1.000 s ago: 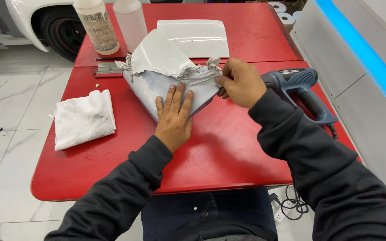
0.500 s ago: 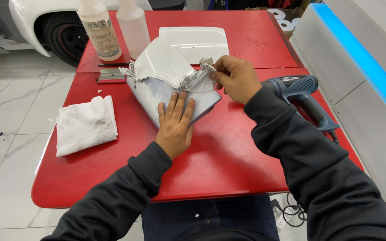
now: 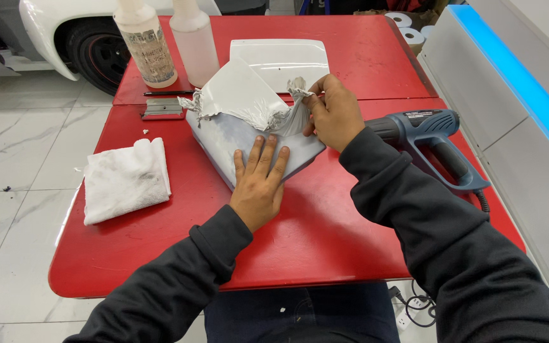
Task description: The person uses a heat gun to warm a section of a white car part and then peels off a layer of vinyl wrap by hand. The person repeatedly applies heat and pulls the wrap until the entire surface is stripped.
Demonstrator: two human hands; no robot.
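While our left hand lies flat with open fingers on the grey panel near the middle of the red table, holding nothing, our right hand is closed in a pinch on the crumpled edge of the white film, which is lifted up from the panel. Beside our right arm we see the blue heat gun near the right edge, and the white cloth lies near the left edge. Two spray bottles stand at the far left corner, with a scraper before them and a white cover lying to their right.
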